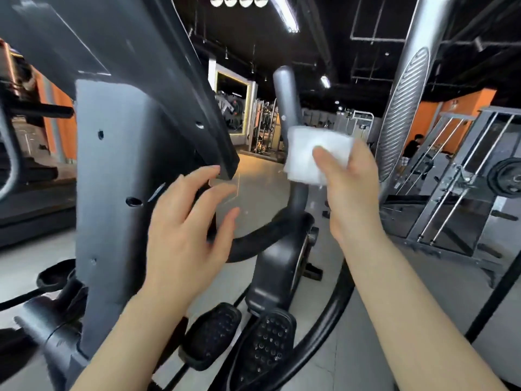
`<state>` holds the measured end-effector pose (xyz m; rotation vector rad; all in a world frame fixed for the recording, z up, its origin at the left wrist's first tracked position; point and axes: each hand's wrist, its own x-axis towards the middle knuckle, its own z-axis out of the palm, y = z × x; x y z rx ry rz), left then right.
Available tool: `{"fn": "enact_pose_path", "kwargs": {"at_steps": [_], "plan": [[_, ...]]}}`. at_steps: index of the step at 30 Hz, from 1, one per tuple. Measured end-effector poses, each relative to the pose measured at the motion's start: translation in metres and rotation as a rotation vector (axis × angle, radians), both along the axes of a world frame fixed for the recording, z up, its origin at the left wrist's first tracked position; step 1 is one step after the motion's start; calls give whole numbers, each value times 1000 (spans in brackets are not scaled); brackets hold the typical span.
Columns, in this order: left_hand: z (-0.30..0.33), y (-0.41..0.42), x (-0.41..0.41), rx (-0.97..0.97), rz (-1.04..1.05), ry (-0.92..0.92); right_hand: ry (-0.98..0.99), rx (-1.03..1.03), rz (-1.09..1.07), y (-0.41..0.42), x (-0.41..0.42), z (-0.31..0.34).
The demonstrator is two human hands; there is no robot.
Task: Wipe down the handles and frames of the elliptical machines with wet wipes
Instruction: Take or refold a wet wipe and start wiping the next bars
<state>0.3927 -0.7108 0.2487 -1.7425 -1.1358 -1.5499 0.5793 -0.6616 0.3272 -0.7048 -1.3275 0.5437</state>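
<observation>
A grey elliptical machine fills the view, with its console post (112, 179) at the left and an upright dark handle (284, 94) in the middle. My right hand (352, 190) holds a folded white wet wipe (307, 153) wrapped around that handle, thumb on the wipe's front. My left hand (189, 227) hovers with fingers spread and relaxed beside the console post, under the slanted console edge (222, 153), holding nothing. Two black foot pedals (239, 337) lie below between my forearms.
A silver ribbed moving arm (403, 117) rises at the right. A weight rack with plates (479, 179) stands further right. A treadmill (28, 193) is at the left. A person sits in the background (413, 145). Grey floor stretches ahead.
</observation>
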Motion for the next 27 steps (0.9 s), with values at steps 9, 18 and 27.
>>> {"fn": "enact_pose_path", "kwargs": {"at_steps": [9,18,27], "plan": [[-14,45,-76,-88,640,348,-1368,1025,-619,136,-10,101],[-17,50,-80,-34,632,368,-1351,679,-322,116,33,-10],[-27,40,-72,-72,514,340,-634,-99,-194,45,-4,-118]]}}
